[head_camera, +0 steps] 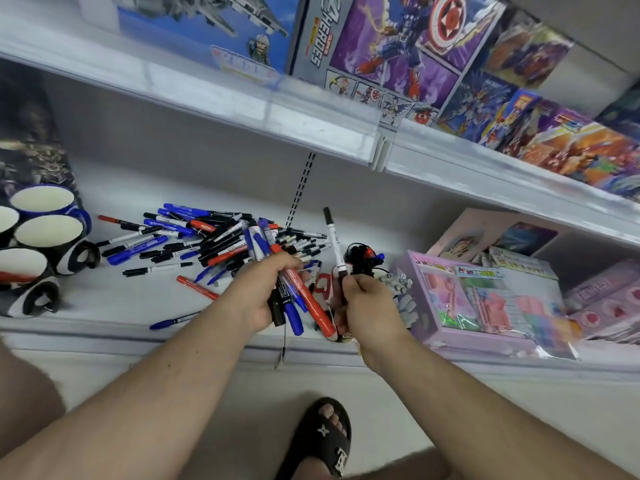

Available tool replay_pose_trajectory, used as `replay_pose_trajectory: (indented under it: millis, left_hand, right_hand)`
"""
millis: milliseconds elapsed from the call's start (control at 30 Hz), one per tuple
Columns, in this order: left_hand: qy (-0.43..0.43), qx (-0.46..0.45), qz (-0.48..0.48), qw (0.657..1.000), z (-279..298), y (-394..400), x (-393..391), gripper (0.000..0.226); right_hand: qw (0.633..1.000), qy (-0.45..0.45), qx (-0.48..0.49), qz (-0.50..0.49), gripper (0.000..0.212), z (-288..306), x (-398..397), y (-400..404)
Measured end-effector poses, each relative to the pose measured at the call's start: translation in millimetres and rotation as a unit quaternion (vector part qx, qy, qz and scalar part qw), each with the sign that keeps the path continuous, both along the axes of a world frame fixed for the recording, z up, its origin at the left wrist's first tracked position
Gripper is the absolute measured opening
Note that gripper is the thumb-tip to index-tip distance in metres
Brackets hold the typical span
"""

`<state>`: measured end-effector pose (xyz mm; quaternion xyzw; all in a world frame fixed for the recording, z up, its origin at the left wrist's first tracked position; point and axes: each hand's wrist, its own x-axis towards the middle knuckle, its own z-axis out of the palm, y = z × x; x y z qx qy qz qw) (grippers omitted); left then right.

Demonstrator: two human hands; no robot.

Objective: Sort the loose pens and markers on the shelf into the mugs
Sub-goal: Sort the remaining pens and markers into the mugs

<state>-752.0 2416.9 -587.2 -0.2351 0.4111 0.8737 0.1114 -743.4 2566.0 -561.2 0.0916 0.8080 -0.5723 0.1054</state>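
White shop shelving [114, 299] with toy boxes above and a heap of markers on the lower board.

Beyond the left hand [258, 296] lies the big loose pile of black, blue and red pens and markers [214, 237], spread over the white board; further to that hand's left stand four white-lined ceramic mugs [48, 230] with dark and blue outsides, close together. Just right of the right hand [369, 306] sits a lilac cardboard toy box with a clear window [485, 303]. The left hand grips a bundle of blue, red and black markers [298, 303], fingers curled round it. The right hand pinches one slim white pen with a black cap [334, 240], held upright, tip away from the person.
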Motion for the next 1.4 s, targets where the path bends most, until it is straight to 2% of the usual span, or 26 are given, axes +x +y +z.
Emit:
replay_pose_trajectory:
  millis: [100, 200, 300, 400, 633, 733, 833, 933, 1033, 1133, 1233, 1333, 1400]
  left_hand:
    - [-0.002, 0.010, 0.026, 1.000, 8.2, -9.5, 6.2, 0.009]
    - [0.016, 0.002, 0.028, 0.999, 23.6, -14.8, 15.0, 0.009]
    - [0.048, -0.013, 0.026, 0.998, 40.8, -25.1, 25.9, 0.005]
    - [0.084, -0.020, 0.037, 0.996, 52.3, -40.4, 35.6, 0.003]
    - [0.143, -0.046, 0.039, 0.988, 62.7, -63.1, 53.3, 0.007]
    - [0.154, -0.065, 0.026, 0.986, 61.7, -69.9, 55.7, 0.033]
    - [0.156, -0.101, 0.004, 0.983, 62.6, -73.4, 56.4, 0.024]
    - [0.134, -0.143, 0.006, 0.981, 60.8, -76.1, 54.8, 0.010]
    - [0.077, -0.139, 0.033, 0.987, 52.5, -87.7, 52.2, 0.014]
    - [-0.001, -0.157, 0.085, 0.984, 43.9, -118.1, 52.0, 0.018]
    - [-0.047, -0.219, 0.121, 0.967, 51.8, -164.3, 52.4, 0.002]
    - [-0.057, -0.279, 0.097, 0.954, 69.0, -214.3, 59.8, 0.008]
    - [-0.068, -0.314, 0.084, 0.943, 74.0, -245.7, 71.6, 0.007]
  right_hand:
    - [0.995, -0.041, -0.073, -0.044, 0.028, 9.1, 8.6, 0.1]
    - [0.991, -0.061, -0.109, -0.043, 0.033, 17.1, 20.5, -4.6]
    - [0.997, -0.034, -0.070, 0.007, 0.040, 26.8, 31.8, -15.9]
    - [0.997, -0.010, -0.043, 0.067, 0.033, 30.0, 38.9, -28.1]
    - [0.990, 0.047, -0.069, 0.112, 0.023, 30.8, 49.1, -50.6]
    - [0.988, 0.037, -0.090, 0.120, 0.024, 30.8, 48.2, -54.6]
    - [0.985, 0.028, -0.116, 0.120, 0.025, 32.2, 43.9, -55.4]
    - [0.984, 0.016, -0.141, 0.109, 0.029, 29.8, 36.9, -55.8]
    - [0.985, 0.009, -0.157, 0.074, 0.032, 24.8, 28.4, -62.1]
    - [0.993, 0.050, -0.095, 0.056, 0.035, 13.5, 15.5, -77.4]
    - [0.992, 0.087, -0.029, 0.087, 0.037, 3.7, 3.1, -103.2]
    - [0.985, 0.122, 0.016, 0.123, 0.036, -2.4, -3.7, -137.4]
    - [0.975, 0.154, 0.042, 0.151, 0.028, -6.2, -7.3, -161.6]
